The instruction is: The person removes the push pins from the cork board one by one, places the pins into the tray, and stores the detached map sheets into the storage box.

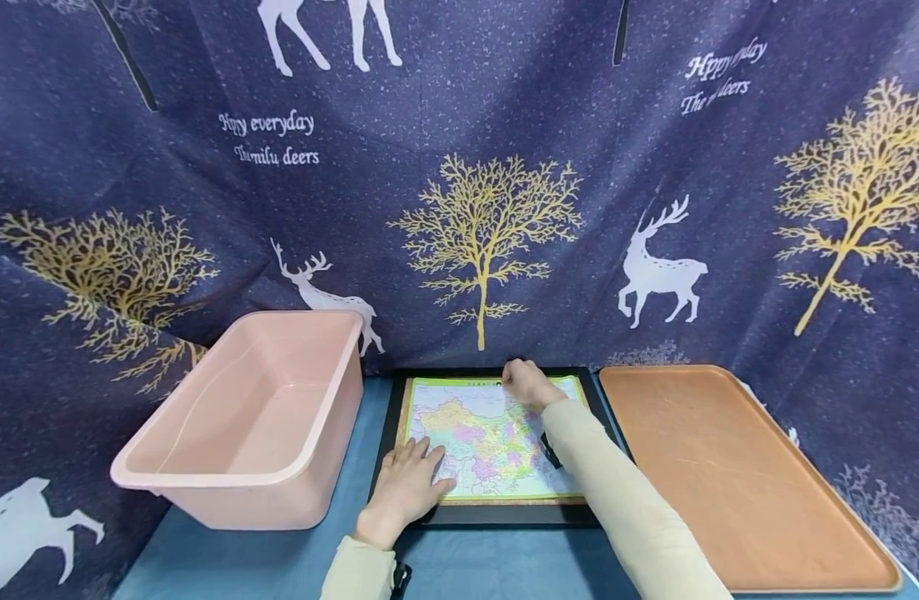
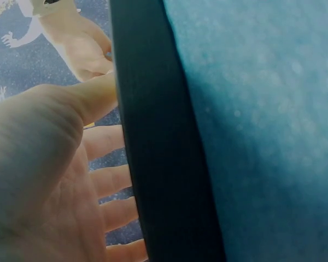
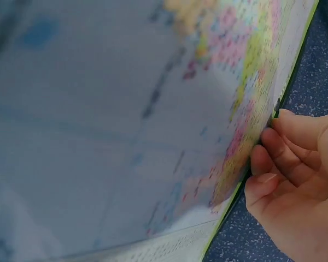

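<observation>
A map [image 1: 477, 433] lies on a black-framed board [image 1: 511, 516]. The left hand [image 1: 407, 485], fingers spread, rests by the board's near-left corner; the right hand [image 1: 530, 385] pinches the map's far edge.

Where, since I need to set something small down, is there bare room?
Free: the brown tray right of the black frame; the blue table between pink basin and frame, and in front of the frame between the sleeves. Crowded: the map, the left hand over its near-left corner, the right hand at its far edge.

Navy deer-print cloth [image 1: 601, 183] behind blue tabletop [image 1: 504, 558]
</observation>
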Tool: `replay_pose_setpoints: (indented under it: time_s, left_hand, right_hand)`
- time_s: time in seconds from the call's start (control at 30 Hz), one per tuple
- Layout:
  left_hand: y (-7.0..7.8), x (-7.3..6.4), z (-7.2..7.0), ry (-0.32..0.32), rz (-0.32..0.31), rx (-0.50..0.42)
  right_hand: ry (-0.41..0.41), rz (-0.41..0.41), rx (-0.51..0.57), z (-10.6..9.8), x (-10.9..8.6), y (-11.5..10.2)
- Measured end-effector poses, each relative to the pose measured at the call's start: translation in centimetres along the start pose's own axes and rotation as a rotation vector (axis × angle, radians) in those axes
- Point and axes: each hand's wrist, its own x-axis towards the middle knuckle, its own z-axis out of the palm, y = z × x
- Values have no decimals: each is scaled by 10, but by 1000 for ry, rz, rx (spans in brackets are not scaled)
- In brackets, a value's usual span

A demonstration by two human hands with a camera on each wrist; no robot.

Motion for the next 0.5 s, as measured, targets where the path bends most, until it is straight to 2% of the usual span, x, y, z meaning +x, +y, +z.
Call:
replay_pose_setpoints:
  time_s: [0.13, 0.27, 0.5]
  left_hand:
    - [-1, 1, 1, -3, -3, 8]
    - [-1, 1, 2, -4, -5, 20]
    - [0, -1, 2, 18, 16, 24]
  right_hand:
    - [-31, 62, 40, 0, 4, -4]
    - [-36, 115, 28, 0, 6, -8]
    - [-54, 156, 24, 2, 13, -9]
